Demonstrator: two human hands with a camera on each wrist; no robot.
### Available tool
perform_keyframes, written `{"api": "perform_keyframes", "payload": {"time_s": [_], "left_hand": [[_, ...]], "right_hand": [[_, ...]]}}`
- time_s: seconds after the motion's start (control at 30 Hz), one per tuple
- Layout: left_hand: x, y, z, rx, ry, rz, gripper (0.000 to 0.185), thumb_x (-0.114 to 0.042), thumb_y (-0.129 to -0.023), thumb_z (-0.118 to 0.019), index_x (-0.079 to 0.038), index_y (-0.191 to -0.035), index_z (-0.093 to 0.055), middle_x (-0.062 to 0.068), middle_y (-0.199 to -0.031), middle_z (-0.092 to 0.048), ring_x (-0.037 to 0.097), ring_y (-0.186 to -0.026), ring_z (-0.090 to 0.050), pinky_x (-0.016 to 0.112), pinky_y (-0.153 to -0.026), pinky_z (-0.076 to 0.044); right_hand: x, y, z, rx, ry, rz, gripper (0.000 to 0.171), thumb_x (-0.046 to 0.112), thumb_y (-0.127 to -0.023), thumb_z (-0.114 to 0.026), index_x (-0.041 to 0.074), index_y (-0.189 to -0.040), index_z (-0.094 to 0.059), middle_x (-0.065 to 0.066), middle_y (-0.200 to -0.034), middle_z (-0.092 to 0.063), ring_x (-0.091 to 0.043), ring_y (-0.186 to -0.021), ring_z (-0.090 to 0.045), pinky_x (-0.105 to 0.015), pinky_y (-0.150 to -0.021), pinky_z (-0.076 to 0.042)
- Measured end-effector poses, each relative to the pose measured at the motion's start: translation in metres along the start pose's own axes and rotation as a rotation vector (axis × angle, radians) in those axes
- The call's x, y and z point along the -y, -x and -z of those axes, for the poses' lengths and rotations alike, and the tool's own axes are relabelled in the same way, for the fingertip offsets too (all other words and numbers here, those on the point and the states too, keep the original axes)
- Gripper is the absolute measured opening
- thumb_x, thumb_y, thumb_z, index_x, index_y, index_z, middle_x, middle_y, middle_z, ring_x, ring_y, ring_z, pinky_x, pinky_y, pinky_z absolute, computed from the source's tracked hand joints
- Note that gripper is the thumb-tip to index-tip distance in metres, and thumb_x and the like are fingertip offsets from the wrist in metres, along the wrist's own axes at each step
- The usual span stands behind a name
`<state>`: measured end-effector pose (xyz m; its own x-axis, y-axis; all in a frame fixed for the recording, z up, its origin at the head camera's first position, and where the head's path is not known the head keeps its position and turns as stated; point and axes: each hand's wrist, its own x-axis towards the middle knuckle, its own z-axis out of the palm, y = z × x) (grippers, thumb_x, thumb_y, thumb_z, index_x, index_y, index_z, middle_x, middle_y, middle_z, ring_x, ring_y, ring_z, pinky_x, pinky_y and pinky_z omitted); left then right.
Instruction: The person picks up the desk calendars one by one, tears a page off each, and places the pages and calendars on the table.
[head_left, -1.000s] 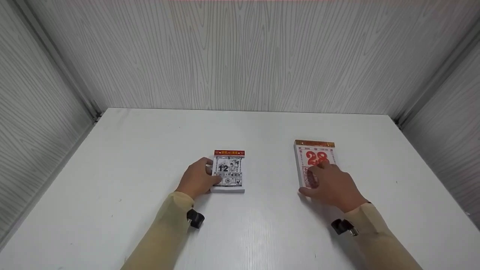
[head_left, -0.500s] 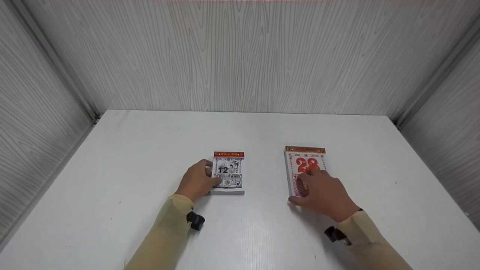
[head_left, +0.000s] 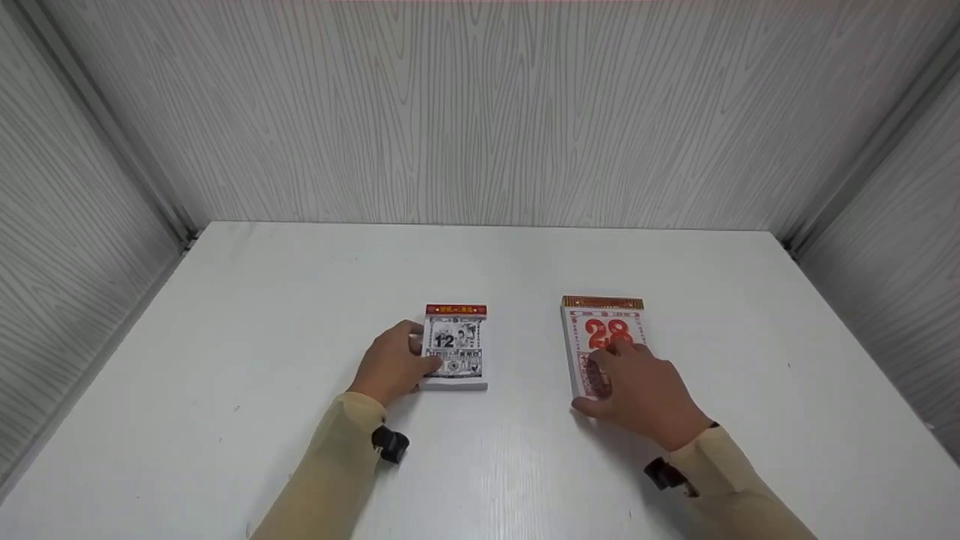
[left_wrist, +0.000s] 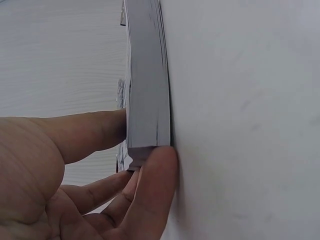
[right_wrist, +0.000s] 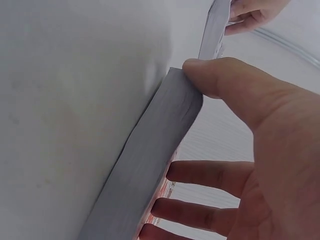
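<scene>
A small tear-off calendar [head_left: 454,349] with a red header and a black 12 lies left of centre on the white table [head_left: 517,465]. My left hand [head_left: 391,364] grips its left side, thumb on the top sheet and fingers at the edge. The left wrist view has its thick page edge [left_wrist: 147,85] between thumb and fingers. To the right lies a larger tear-off calendar [head_left: 604,330] with a gold-striped header and a red 28. My right hand [head_left: 645,390] presses spread fingers on its face, with the thumb [right_wrist: 200,75] at its near left corner. The hand covers the lower right part.
Pale wood-grain panels stand behind the table [head_left: 480,112], to the left [head_left: 67,225] and to the right [head_left: 892,247]. A gap of bare tabletop separates the two calendars. Each sleeve carries a small black wrist device.
My right hand has drawn the larger calendar leftward and a little nearer to me, mostly in the first half second. The left hand and the small calendar have stayed almost in place.
</scene>
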<state>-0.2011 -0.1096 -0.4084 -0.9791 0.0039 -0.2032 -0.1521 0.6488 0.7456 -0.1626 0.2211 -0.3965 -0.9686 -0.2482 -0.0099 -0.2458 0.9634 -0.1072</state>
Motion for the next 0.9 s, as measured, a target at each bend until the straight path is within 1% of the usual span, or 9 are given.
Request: {"api": "perform_keyframes", "payload": {"time_s": [0.17, 0.33, 0.43, 0.6, 0.67, 0.8, 0.83, 0.87, 0.9], "left_hand": [[0.0, -0.001, 0.0, -0.004, -0.003, 0.001, 0.059, -0.017, -0.092, -0.078, -0.003, -0.143, -0.052, 0.011, -0.114, -0.066, 0.019, -0.087, -0.064, 0.027, -0.066, -0.056], [-0.001, 0.0, -0.002, -0.003, -0.013, -0.001, 0.059, -0.019, -0.092, -0.078, -0.002, -0.143, -0.053, 0.01, -0.112, -0.066, 0.02, -0.093, -0.063, 0.029, -0.07, -0.056], [-0.001, 0.001, -0.003, 0.0, -0.016, -0.007, 0.06, -0.02, -0.092, -0.078, -0.002, -0.143, -0.053, 0.009, -0.112, -0.067, 0.021, -0.096, -0.063, 0.031, -0.075, -0.055], [-0.001, 0.001, -0.006, -0.006, -0.022, -0.007, 0.06, -0.02, -0.092, -0.078, -0.003, -0.144, -0.054, 0.009, -0.113, -0.067, 0.022, -0.1, -0.062, 0.037, -0.086, -0.054], [-0.001, 0.001, -0.006, -0.008, -0.02, -0.009, 0.06, -0.02, -0.091, -0.078, -0.003, -0.143, -0.054, 0.009, -0.113, -0.068, 0.021, -0.098, -0.062, 0.037, -0.086, -0.054], [-0.002, 0.001, -0.003, 0.008, 0.007, -0.006, 0.061, -0.018, -0.091, -0.078, -0.003, -0.144, -0.053, 0.01, -0.114, -0.067, 0.019, -0.091, -0.065, 0.032, -0.075, -0.058], [-0.003, 0.002, -0.002, 0.009, 0.003, -0.005, 0.062, -0.019, -0.091, -0.077, -0.003, -0.145, -0.052, 0.01, -0.115, -0.066, 0.02, -0.09, -0.065, 0.032, -0.074, -0.058], [-0.003, 0.002, 0.0, 0.01, -0.004, -0.003, 0.062, -0.019, -0.091, -0.077, -0.003, -0.146, -0.052, 0.011, -0.116, -0.066, 0.021, -0.091, -0.065, 0.033, -0.076, -0.058], [-0.004, 0.003, 0.002, 0.009, -0.017, -0.001, 0.063, -0.02, -0.092, -0.076, -0.003, -0.147, -0.051, 0.012, -0.118, -0.066, 0.022, -0.095, -0.065, 0.035, -0.08, -0.058]], "right_hand": [[-0.002, -0.004, 0.001, 0.006, -0.027, -0.011, 0.065, 0.051, -0.082, -0.08, 0.006, -0.127, -0.067, -0.013, -0.12, -0.062, -0.028, -0.095, -0.056, -0.049, -0.074, -0.056], [-0.004, -0.005, -0.001, 0.014, -0.044, -0.009, 0.076, 0.053, -0.08, -0.082, 0.002, -0.133, -0.062, -0.016, -0.127, -0.06, -0.031, -0.1, -0.058, -0.053, -0.083, -0.057], [-0.005, -0.005, -0.002, 0.017, -0.042, -0.002, 0.078, 0.051, -0.079, -0.084, 0.001, -0.134, -0.061, -0.018, -0.128, -0.06, -0.032, -0.101, -0.059, -0.055, -0.085, -0.057], [-0.006, -0.005, -0.001, 0.018, -0.043, -0.01, 0.074, 0.048, -0.079, -0.085, 0.002, -0.132, -0.062, -0.016, -0.126, -0.06, -0.031, -0.099, -0.059, -0.054, -0.082, -0.057], [-0.007, -0.005, -0.001, 0.03, -0.044, -0.012, 0.076, 0.05, -0.08, -0.084, 0.001, -0.134, -0.06, -0.018, -0.128, -0.059, -0.033, -0.102, -0.058, -0.057, -0.083, -0.057], [-0.006, -0.006, 0.005, 0.072, -0.081, -0.026, 0.085, 0.057, -0.082, -0.08, 0.0, -0.14, -0.056, -0.019, -0.133, -0.055, -0.034, -0.104, -0.056, -0.057, -0.084, -0.055], [-0.005, -0.007, 0.007, 0.065, -0.098, -0.025, 0.083, 0.057, -0.083, -0.079, 0.0, -0.138, -0.057, -0.019, -0.131, -0.056, -0.033, -0.102, -0.056, -0.055, -0.082, -0.054], [-0.004, -0.008, 0.009, 0.048, -0.116, -0.02, 0.076, 0.056, -0.084, -0.078, -0.001, -0.133, -0.06, -0.018, -0.125, -0.058, -0.031, -0.098, -0.055, -0.052, -0.079, -0.053], [-0.002, -0.009, 0.01, 0.019, -0.133, -0.01, 0.071, 0.053, -0.086, -0.077, -0.001, -0.13, -0.062, -0.016, -0.12, -0.059, -0.029, -0.095, -0.055, -0.049, -0.077, -0.052]]}}
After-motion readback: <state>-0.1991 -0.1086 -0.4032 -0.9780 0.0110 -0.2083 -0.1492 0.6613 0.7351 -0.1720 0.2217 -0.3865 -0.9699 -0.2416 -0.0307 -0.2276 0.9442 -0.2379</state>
